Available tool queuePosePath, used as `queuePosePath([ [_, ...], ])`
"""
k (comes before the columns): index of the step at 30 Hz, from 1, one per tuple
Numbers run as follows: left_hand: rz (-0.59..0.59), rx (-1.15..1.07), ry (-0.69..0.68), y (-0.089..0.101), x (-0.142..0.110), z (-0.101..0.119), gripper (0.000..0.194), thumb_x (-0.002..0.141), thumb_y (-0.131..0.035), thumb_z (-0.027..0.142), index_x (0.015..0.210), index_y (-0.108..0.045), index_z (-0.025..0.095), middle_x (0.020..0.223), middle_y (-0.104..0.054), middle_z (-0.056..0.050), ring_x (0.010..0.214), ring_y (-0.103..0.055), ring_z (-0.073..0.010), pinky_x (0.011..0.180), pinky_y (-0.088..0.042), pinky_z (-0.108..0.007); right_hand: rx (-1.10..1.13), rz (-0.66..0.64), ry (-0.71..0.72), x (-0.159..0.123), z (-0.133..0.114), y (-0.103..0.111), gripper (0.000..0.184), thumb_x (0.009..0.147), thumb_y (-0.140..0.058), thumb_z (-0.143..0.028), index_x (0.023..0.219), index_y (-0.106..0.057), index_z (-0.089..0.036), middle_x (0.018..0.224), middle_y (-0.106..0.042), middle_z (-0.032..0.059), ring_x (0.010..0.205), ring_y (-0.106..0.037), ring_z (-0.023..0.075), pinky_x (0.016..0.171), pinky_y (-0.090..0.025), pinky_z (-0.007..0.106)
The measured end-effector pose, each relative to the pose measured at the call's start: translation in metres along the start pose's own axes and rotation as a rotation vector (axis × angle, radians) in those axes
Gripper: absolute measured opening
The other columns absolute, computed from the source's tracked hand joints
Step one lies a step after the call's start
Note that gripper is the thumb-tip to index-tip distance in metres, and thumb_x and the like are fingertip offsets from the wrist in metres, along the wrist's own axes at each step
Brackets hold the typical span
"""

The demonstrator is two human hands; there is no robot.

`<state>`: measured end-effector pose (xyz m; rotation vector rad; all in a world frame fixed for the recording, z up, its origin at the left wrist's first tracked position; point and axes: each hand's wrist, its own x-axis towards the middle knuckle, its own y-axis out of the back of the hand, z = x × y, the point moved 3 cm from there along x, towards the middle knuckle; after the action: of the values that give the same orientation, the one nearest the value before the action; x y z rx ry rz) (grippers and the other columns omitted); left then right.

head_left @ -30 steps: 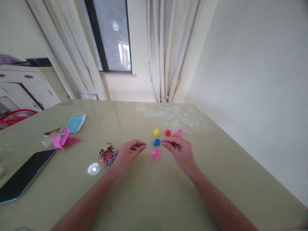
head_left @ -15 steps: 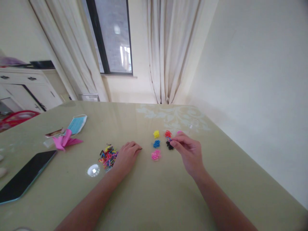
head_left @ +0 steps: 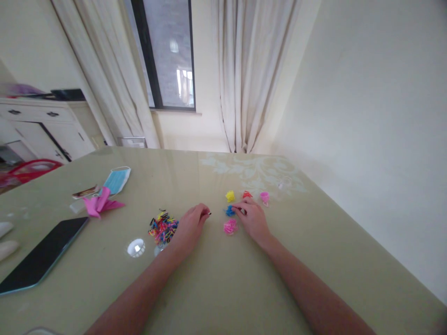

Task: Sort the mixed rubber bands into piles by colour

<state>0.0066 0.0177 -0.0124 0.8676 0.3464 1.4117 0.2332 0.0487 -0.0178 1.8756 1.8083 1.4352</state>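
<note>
Our left fingers [head_left: 203, 212] pinch a black band [head_left: 210, 213]; our right fingers [head_left: 239, 206], grip unclear, may bump the blue bands [head_left: 229, 211] apart.

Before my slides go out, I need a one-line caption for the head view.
Left hand holding a small dark piece beside a multicoloured heap, right hand at the blue pile.

On the surface [head_left: 216, 288], a blue mask [head_left: 118, 180] lies just behind a pink folded shape [head_left: 100, 204], near a black-screened device [head_left: 44, 253]. Pale curtains [head_left: 240, 70] flank a dark-framed window [head_left: 171, 60]; a white cabinet [head_left: 64, 132] stands left.
</note>
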Motion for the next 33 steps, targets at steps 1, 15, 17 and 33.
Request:
queuePosePath([
  [1, 0.007, -0.049, 0.004, 0.000, 0.000, 0.000, 0.011, 0.097, -0.052, 0.024, 0.097, -0.062, 0.022, 0.101, -0.076, -0.008, 0.097, -0.070, -0.0238, 0.089, -0.053, -0.037, -0.023, -0.006, -0.001, 0.000, 0.001, -0.001, 0.019, 0.097, -0.064, -0.028, 0.094, -0.082, -0.026, 0.084, -0.069, 0.0057, 0.079, -0.062, 0.0210, 0.074, -0.049, 0.034],
  [15, -0.078, -0.369, -0.003, -0.004, -0.011, 0.019, 0.022, 0.096, -0.060, 0.034, 0.116, -0.059, 0.025, 0.104, -0.080, -0.006, 0.098, -0.076, -0.0215, 0.089, -0.059, -0.035, 0.281, -0.120, 0.039, -0.019, -0.052, 0.016, 0.016, 0.096, -0.069, -0.031, 0.097, -0.081, -0.021, 0.084, -0.066, 0.0041, 0.071, -0.059, 0.0157, 0.067, -0.047, 0.029],
  [17, -0.096, -0.367, -0.010, -0.006, -0.013, 0.020, 0.023, 0.097, -0.059, 0.034, 0.118, -0.059, 0.025, 0.105, -0.080, -0.005, 0.099, -0.076, -0.0213, 0.088, -0.059, -0.034, 0.284, -0.121, 0.033, -0.020, -0.053, 0.016, 0.015, 0.095, -0.070, -0.031, 0.098, -0.080, -0.021, 0.085, -0.066, 0.0041, 0.071, -0.059, 0.0156, 0.067, -0.047, 0.028],
  [33, -0.108, 0.448, 0.129, 0.036, -0.003, -0.035, 0.023, 0.093, -0.056, 0.032, 0.105, -0.071, 0.018, 0.112, -0.070, -0.015, 0.110, -0.065, -0.0342, 0.097, -0.048, -0.048, 0.823, 0.194, -0.263, -0.004, -0.027, 0.077, 0.014, 0.084, -0.079, -0.036, 0.081, -0.076, -0.023, 0.080, -0.071, 0.0016, 0.076, -0.062, 0.0165, 0.073, -0.050, 0.031],
])
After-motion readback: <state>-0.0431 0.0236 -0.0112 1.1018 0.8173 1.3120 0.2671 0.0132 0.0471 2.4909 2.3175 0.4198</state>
